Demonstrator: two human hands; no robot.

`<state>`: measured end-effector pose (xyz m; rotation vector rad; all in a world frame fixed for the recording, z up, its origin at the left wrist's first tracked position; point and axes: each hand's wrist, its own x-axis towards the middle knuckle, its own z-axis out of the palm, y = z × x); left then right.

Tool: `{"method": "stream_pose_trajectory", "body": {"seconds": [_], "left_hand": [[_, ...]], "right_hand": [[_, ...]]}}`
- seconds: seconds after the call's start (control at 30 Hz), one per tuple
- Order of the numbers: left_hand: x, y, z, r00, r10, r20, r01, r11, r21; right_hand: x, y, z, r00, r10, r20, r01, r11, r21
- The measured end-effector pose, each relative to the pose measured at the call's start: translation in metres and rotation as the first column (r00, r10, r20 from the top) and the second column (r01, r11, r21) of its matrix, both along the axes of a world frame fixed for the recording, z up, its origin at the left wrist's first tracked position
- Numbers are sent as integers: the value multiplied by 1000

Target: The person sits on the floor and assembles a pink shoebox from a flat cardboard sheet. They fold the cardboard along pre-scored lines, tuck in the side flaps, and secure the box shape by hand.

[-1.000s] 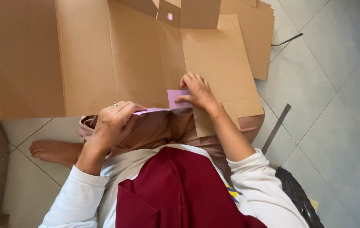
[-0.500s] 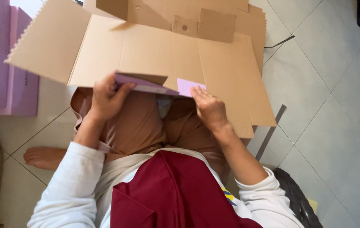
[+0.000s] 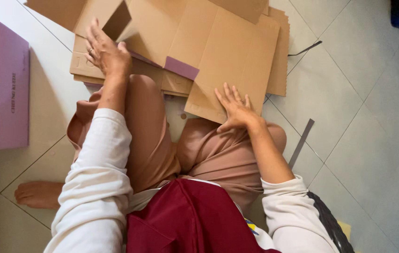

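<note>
One purple rectangular box [image 3: 3,89] stands far left. The left hand [image 3: 107,51] lies open, fingers spread, on one brown flat cardboard sheet [image 3: 209,51] on the floor; the right hand [image 3: 235,108] presses flat-palmed on its near edge.

I see my left hand [image 3: 107,52] stretched far forward, arm nearly straight, fingers together and slightly curled, palm down, ring visible. My right hand [image 3: 235,108] sits closer in, elbow bent, palm down, fingers spread flat. White sleeves pushed up on both forearms.
</note>
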<state>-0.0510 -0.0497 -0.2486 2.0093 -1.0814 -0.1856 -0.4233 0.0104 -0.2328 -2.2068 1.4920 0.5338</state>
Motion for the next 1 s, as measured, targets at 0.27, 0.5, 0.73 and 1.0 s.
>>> {"method": "stream_pose_trajectory", "body": {"seconds": [0.27, 0.5, 0.73, 1.0], "left_hand": [[-129, 5, 3, 390, -920, 47, 920, 391, 18], [-143, -25, -8, 268, -961, -63, 931, 242, 271], [-119, -56, -20, 463, -861, -208, 869, 487, -82], [-155, -61, -29, 665, -718, 206, 687, 696, 209]], "right_hand": [[-24, -14, -24, 991, 30, 127, -23, 998, -63], [-60, -51, -13, 776, -308, 550, 196, 947, 253], [-68, -79, -45, 620, -608, 496, 646, 754, 116], [-59, -108, -107, 528, -357, 771, 731, 653, -198]]}}
